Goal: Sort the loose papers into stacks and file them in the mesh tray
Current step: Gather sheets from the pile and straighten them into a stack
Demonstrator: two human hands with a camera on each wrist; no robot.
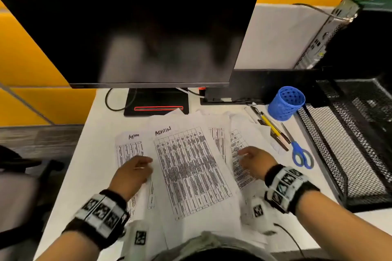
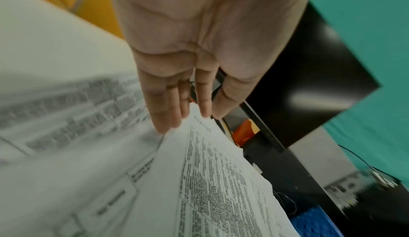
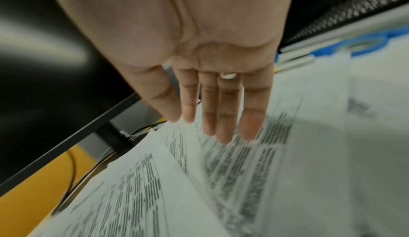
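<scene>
Printed table sheets lie spread and overlapping on the white desk (image 1: 97,154). The top middle sheet (image 1: 191,167) is headed "ADMIN"; a sheet (image 1: 129,148) at its left carries a similar heading, and more sheets (image 1: 237,144) fan out to its right. My left hand (image 1: 144,165) rests with straight fingers (image 2: 168,114) at the middle sheet's left edge (image 2: 199,162). My right hand (image 1: 244,154) lies with straight fingers (image 3: 228,118) at the sheet's right edge, over the right-hand sheets (image 3: 254,162). Neither hand grips anything. The black mesh tray (image 1: 331,154) stands at the desk's right.
A dark monitor (image 1: 131,27) on its stand (image 1: 157,101) fills the back of the desk, with cables beside it. A blue pen cup (image 1: 286,103), pens (image 1: 273,129) and blue scissors (image 1: 301,154) lie between papers and tray. A computer case (image 1: 360,34) stands behind the tray.
</scene>
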